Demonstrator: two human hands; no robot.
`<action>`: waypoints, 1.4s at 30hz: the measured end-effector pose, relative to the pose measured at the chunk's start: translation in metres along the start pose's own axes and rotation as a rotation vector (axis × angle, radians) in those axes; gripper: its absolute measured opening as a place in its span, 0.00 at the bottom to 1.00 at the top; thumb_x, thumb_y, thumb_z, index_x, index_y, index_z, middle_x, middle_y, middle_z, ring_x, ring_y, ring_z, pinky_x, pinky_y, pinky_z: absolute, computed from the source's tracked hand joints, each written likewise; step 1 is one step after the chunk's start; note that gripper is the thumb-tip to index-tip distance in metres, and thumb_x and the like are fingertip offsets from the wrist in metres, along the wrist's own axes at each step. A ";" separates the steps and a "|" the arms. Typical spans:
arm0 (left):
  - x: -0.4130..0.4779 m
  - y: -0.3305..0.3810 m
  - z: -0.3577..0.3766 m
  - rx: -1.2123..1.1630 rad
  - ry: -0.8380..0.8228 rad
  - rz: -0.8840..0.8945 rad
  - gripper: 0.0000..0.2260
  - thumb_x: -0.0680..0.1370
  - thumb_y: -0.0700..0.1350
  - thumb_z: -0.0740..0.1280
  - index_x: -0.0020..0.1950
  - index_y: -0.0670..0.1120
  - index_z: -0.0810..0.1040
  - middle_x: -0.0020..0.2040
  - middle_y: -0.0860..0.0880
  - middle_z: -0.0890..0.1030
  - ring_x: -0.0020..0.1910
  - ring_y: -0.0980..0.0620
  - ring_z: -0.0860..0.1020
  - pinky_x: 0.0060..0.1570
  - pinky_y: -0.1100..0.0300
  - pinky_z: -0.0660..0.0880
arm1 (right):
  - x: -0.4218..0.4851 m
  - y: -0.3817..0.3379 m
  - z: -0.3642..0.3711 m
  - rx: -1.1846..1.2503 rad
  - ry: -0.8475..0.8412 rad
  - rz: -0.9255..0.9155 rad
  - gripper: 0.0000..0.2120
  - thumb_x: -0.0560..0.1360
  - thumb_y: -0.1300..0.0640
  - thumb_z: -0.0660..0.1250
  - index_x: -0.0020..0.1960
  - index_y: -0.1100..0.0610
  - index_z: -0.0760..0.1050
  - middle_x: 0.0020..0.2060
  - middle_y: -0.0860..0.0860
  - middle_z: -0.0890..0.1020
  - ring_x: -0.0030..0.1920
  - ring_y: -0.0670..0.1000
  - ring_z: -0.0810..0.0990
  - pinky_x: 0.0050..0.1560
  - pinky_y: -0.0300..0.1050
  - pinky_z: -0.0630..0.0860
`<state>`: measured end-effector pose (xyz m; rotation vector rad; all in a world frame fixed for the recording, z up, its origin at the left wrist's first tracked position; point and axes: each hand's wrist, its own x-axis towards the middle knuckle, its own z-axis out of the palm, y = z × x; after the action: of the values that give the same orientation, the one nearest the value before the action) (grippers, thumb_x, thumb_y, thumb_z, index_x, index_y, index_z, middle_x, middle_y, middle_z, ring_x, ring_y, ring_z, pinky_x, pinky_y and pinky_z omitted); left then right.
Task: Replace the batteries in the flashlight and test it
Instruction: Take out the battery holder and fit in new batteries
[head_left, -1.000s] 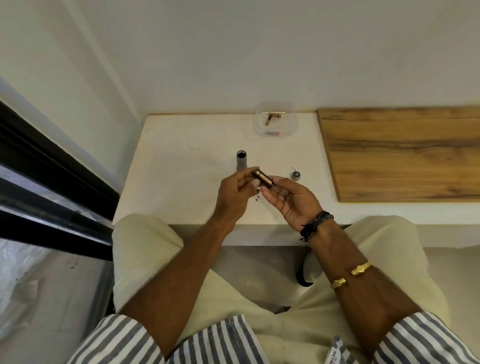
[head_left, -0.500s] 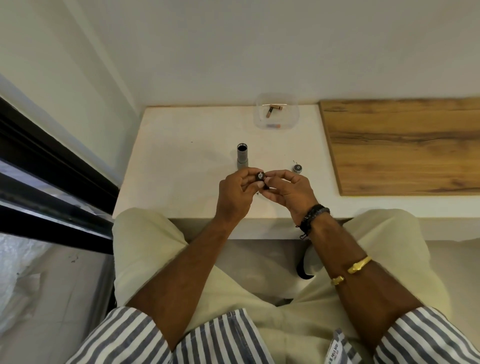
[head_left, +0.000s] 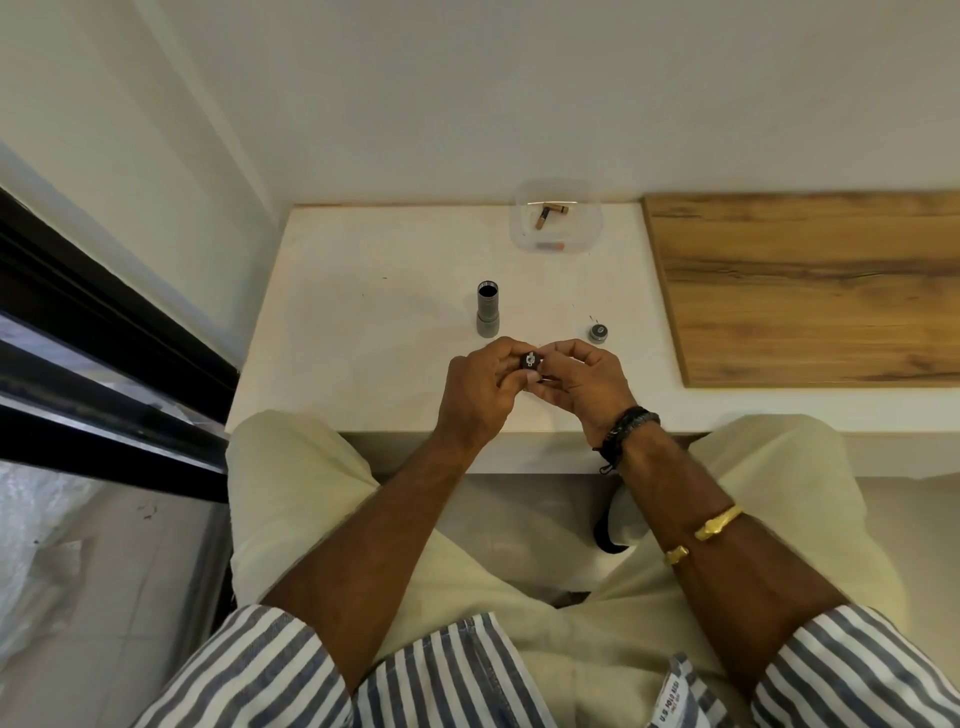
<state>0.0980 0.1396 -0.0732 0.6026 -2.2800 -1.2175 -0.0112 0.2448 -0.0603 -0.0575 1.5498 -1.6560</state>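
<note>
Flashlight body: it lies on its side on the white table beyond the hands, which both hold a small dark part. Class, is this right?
Not quite. The head view shows the flashlight body standing upright, open end up, not on its side. It is on the white table beyond the left hand and right hand, which both hold the small dark part.

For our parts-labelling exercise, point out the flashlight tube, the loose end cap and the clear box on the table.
flashlight tube (head_left: 488, 312), head view, on its grey side wall.
end cap (head_left: 598, 332), head view, on its round top face.
clear box (head_left: 586, 224), head view, on the bare right part of its floor.
</note>
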 end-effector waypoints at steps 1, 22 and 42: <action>0.001 0.000 0.000 0.019 0.005 0.007 0.09 0.77 0.39 0.71 0.57 0.41 0.81 0.50 0.47 0.86 0.48 0.52 0.85 0.54 0.57 0.81 | 0.000 0.001 0.001 0.014 -0.002 0.002 0.05 0.74 0.67 0.73 0.50 0.64 0.82 0.48 0.61 0.86 0.46 0.56 0.87 0.49 0.47 0.85; 0.007 -0.009 0.008 -0.209 0.157 -0.216 0.09 0.76 0.40 0.72 0.56 0.43 0.82 0.49 0.49 0.86 0.49 0.57 0.85 0.54 0.55 0.81 | 0.008 -0.003 -0.012 -0.135 0.060 -0.088 0.03 0.73 0.59 0.77 0.46 0.58 0.86 0.42 0.55 0.88 0.41 0.52 0.86 0.44 0.44 0.84; 0.009 -0.017 0.012 -1.194 0.034 -0.918 0.10 0.79 0.38 0.68 0.59 0.37 0.77 0.56 0.38 0.82 0.54 0.44 0.83 0.55 0.50 0.80 | 0.063 0.002 -0.071 -0.494 0.702 -0.264 0.05 0.72 0.59 0.75 0.48 0.54 0.87 0.41 0.48 0.86 0.42 0.47 0.83 0.48 0.43 0.82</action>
<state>0.0862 0.1337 -0.0916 1.1211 -0.7919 -2.5497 -0.0897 0.2652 -0.1097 0.0718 2.5598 -1.5239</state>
